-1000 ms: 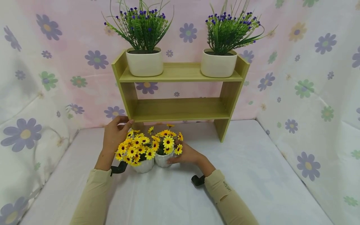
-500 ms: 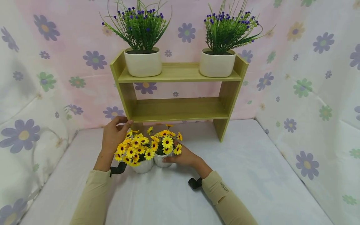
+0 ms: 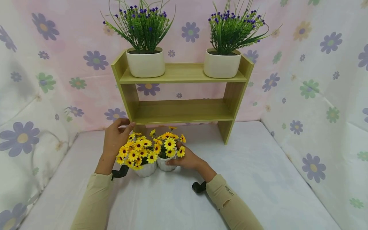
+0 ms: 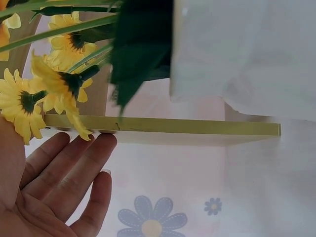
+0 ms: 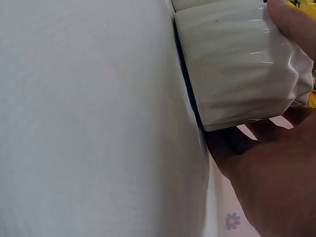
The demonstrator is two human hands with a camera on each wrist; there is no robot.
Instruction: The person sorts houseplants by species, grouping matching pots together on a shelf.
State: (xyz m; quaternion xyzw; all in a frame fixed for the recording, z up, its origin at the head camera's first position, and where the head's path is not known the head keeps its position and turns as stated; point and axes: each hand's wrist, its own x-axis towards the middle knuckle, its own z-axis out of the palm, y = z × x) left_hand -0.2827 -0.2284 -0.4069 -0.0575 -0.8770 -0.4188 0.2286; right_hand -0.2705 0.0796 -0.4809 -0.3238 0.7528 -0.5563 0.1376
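Note:
Two white ribbed pots with yellow artificial daisies stand side by side on the table before the shelf. My right hand (image 3: 188, 159) grips the right flower pot (image 3: 164, 165), thumb across its front and fingers around the far side. In the right wrist view this pot (image 5: 237, 64) sits at the cloth, apparently upright. My left hand (image 3: 115, 137) is beside the left flower pot (image 3: 146, 170), touching the left panel of the wooden shelf (image 3: 184, 111). The left wrist view shows its fairly straight fingers (image 4: 81, 173) meeting that panel (image 4: 197, 126); the thumb is hidden there.
Two larger cream pots, one left (image 3: 145, 64) and one right (image 3: 222, 65), hold purple-flowered grass on the shelf's top board. White cloth covers the table (image 3: 258, 166). Flower-printed fabric (image 3: 307, 64) hangs at the back and sides.
The right hand has shifted very slightly left with its thumb on the right pot. The left hand stays at the shelf panel. The whole view has drifted a little.

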